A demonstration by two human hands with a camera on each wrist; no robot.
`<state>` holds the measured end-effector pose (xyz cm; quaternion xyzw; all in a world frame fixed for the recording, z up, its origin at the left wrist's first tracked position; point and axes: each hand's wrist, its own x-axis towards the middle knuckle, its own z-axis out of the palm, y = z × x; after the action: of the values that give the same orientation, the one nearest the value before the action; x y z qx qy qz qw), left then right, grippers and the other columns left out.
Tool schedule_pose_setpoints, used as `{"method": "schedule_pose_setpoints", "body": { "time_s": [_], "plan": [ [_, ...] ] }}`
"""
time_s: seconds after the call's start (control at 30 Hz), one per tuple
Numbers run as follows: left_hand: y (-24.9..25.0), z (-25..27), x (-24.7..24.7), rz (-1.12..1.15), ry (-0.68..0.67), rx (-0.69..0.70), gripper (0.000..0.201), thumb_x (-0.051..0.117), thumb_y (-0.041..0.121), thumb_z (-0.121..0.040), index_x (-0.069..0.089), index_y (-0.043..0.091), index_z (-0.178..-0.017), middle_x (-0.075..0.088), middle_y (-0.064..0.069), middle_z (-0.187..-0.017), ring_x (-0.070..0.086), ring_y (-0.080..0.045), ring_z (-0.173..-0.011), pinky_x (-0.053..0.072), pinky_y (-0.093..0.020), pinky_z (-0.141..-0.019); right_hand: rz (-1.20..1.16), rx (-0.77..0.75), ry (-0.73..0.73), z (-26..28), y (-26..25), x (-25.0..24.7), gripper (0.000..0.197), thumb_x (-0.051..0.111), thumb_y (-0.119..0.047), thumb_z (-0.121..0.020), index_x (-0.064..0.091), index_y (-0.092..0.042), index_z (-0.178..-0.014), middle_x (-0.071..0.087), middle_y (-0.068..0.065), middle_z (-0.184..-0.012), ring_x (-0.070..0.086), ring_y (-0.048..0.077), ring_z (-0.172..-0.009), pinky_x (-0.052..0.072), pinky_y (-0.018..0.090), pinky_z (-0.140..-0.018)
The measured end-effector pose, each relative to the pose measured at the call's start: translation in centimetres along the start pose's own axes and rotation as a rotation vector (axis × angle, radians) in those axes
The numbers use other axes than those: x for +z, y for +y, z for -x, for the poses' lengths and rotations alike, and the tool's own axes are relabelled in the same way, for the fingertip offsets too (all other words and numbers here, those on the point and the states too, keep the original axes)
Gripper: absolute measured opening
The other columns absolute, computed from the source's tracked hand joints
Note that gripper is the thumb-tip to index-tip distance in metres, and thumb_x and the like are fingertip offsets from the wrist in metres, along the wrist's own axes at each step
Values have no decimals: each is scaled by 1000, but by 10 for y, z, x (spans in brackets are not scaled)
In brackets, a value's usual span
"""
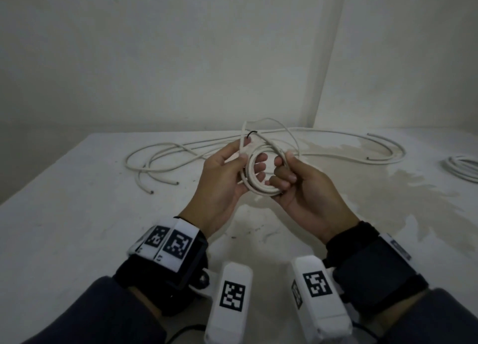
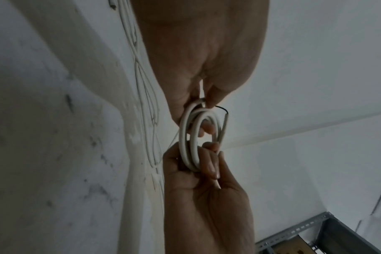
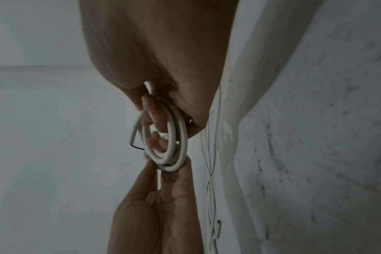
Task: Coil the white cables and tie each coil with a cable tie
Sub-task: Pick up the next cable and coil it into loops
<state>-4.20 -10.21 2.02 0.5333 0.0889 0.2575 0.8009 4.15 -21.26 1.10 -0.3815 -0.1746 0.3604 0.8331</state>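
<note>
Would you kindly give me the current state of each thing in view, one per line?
Cable coil: wound, held up between both hands, no tie seen around it.
Left hand: grips the coil's left side.
Right hand: grips the coil's right side.
Loose cables: uncoiled, sprawled on the table.
Second coil: wound, lying at the table's right edge.
</note>
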Motion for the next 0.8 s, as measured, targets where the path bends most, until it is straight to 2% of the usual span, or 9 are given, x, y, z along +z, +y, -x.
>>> {"method": "schedule_pose_setpoints", "body": {
  "time_s": [0.07, 0.17, 0.27, 0.33, 0.43, 0.53, 0.63, 0.8],
  "plan": [
    [-1, -1, -2, 21, 23, -1, 30, 43, 1, -98, 57, 8, -124, 72, -15, -96, 71, -22, -85, 60, -32, -71, 26, -13, 16, -1, 1, -2, 32, 38, -26, -102, 52, -10, -79, 32, -6, -49, 34, 7, -44, 44, 20, -52],
    [0, 0, -3, -25, 20, -15, 26, 42, 1, -98, 59, 5, -118, 72, -15, -98, 72, -25, -88, 60, -36, -70, 98, -21, 25, 1, 2, 0, 34, 38, -23, -102, 55, -10, -76, 33, -5, -49, 34, 8, -45, 42, 20, -53],
    [3, 0, -3, -103, -29, -36, 26, 41, 2, -99, 66, 10, -103, 74, -6, -91, 73, -18, -82, 58, -29, -63, 129, -7, 2, 2, 2, 1, 31, 38, -21, -102, 58, -7, -82, 34, -3, -50, 34, 9, -47, 38, 21, -55],
    [5, 1, -3, -134, -30, -61, 28, 41, 2, -98, 67, 12, -97, 74, 0, -80, 70, -12, -68, 55, -23, -57, 128, 19, -22, 2, 2, 1, 28, 37, -19, -101, 60, -4, -93, 35, -2, -51, 36, 10, -47, 39, 21, -54],
    [7, 0, -4, -165, 0, -93, 28, 41, -3, -95, 68, 5, -98, 73, -2, -73, 65, -10, -56, 54, -23, -54, 129, 66, -33, 2, 2, 1, 29, 35, -18, -101, 59, -1, -97, 35, -2, -51, 35, 10, -47, 39, 22, -54],
    [4, -2, -4, -141, 67, -125, 23, 41, -1, -97, 62, 0, -107, 72, -11, -85, 70, -16, -63, 57, -26, -57, 88, 39, 42, 0, 0, -1, 31, 37, -19, -102, 58, -2, -87, 34, -3, -49, 32, 8, -45, 34, 20, -54],
    [0, -2, -5, -51, 128, -175, 20, 39, -1, -99, 55, -1, -111, 68, -14, -80, 71, -18, -64, 59, -28, -59, -59, -17, 128, -3, -6, -6, 29, 36, -23, -103, 56, -4, -91, 34, -5, -49, 35, 8, -43, 40, 20, -53],
    [-3, 0, -1, -151, 22, -224, 22, 40, 0, -99, 57, 0, -112, 66, -6, -66, 68, -12, -58, 59, -25, -62, -248, -77, 205, -6, -13, -13, 28, 37, -22, -102, 56, -5, -90, 36, -4, -50, 38, 8, -44, 39, 24, -62]
  ]
}}
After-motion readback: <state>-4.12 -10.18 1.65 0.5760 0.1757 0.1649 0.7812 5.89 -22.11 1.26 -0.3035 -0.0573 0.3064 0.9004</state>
